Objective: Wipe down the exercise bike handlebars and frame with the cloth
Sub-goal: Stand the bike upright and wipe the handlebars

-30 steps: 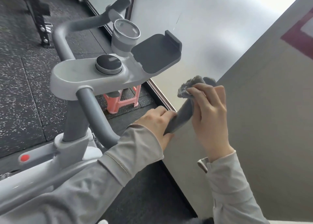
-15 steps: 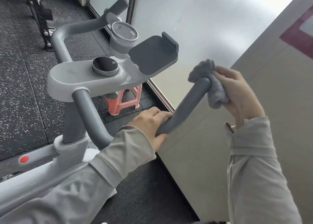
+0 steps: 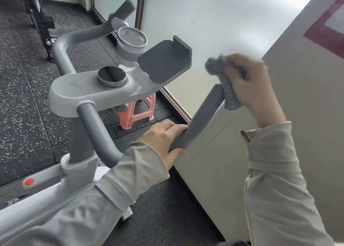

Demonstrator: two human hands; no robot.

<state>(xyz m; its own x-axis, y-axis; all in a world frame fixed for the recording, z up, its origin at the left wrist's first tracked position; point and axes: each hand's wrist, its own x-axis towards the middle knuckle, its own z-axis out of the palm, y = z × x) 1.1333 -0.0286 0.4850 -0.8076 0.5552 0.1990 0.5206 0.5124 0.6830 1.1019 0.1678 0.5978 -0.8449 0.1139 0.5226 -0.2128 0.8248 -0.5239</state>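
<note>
Up off the end of the handlebar [image 3: 201, 115] went the right hand [image 3: 255, 89], which half a second before had the cloth [image 3: 226, 83] wrapped over the tip; now the cloth only brushed the tip's far side. Its fingers were curled tight around the bunched grey cloth. The left hand [image 3: 163, 141] had not budged, fingers closed round the bar's lower stretch, steadying it.

That cloth looked soft, light and floppy, so a full-fist bunch suited it best, with a loose tail left to drag over the surface. The bar's sleeve seemed matte and grippy rather than slick, and the bike frame [image 3: 55, 195] looked stiff enough to lean on.

Motion blur smeared the right hand and the cloth's edges, so exactly where they touched the bar was hard to say. The left hand covered part of the bar, and the frame ran out of view at the lower left.
</note>
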